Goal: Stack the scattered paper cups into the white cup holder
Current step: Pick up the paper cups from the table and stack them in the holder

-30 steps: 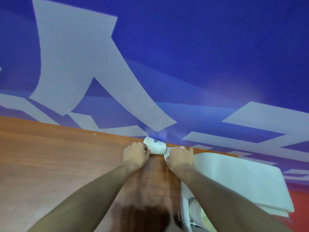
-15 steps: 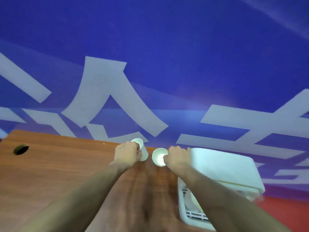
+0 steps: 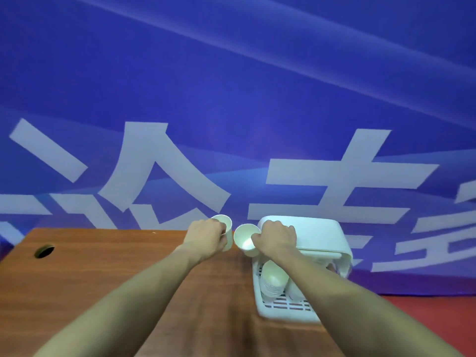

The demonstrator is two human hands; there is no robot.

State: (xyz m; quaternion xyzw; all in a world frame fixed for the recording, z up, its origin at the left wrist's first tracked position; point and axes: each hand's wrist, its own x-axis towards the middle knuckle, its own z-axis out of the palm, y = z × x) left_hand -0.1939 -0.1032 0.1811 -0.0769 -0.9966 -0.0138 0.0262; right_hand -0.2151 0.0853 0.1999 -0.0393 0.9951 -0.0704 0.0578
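Two paper cups are in our hands, one each. Our left hand curls round the left cup, held roughly upright with its mouth upward. Our right hand pinches the right cup at the rim, thumb inside, its mouth tipped back toward us so the inner wall shows. A narrow gap parts the two cups; they do not touch. Half a second ago the pair sat farther apart, and a second ago they lay end to end at the far table edge, so the change is a separation followed by a turning of both mouths upward. We judge this readies them for nesting, one into the other, or for dropping singly onto a pile. Just right of the right-hand grip and below it sits the white cup holder, lid raised behind our right knuckles. Inside, under our right forearm, stands a nested cup stack; a second may stand beside it, mostly hidden. Left of both grips runs the wooden table, with a cable hole far to the left. Behind everything hangs a blue banner.
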